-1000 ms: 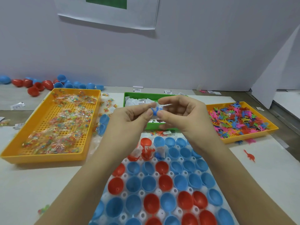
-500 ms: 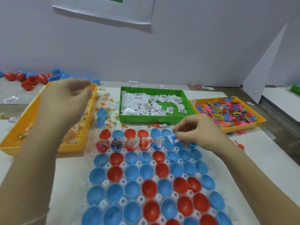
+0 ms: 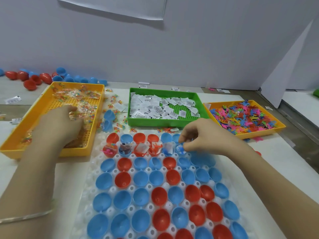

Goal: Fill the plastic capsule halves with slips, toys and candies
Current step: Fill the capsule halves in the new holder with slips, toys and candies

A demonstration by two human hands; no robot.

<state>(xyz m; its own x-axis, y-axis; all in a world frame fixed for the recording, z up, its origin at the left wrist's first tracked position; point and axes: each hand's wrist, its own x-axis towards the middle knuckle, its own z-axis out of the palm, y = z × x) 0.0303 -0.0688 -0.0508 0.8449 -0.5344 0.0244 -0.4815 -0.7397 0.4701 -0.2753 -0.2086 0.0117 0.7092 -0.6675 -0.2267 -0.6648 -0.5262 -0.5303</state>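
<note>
A white holder sheet (image 3: 91, 171) carries several red and blue capsule halves (image 3: 156, 177). Near its far end, a few halves (image 3: 125, 149) hold slips, toys or candy. My right hand (image 3: 203, 138) pinches a white slip with a blue toy (image 3: 180, 149) at a blue half in that row. My left hand (image 3: 60, 125) is blurred and reaches down among the candy packets (image 3: 84, 109) in the yellow tray (image 3: 43, 153); its grip is unclear. Slips (image 3: 155, 107) lie in the green tray (image 3: 164, 124). Colourful toys (image 3: 241, 118) fill the right yellow tray (image 3: 250, 134).
Loose red and blue capsule halves (image 3: 34, 78) lie along the back left by the wall. Two blue halves (image 3: 108, 119) and spilled candies sit between the candy tray and the green tray. A white panel (image 3: 279, 80) stands at the right.
My left hand dropped from above the candy tray down into the packets. My right hand lowered the slip and blue toy onto the blue half. The camera view tilted down slightly.
</note>
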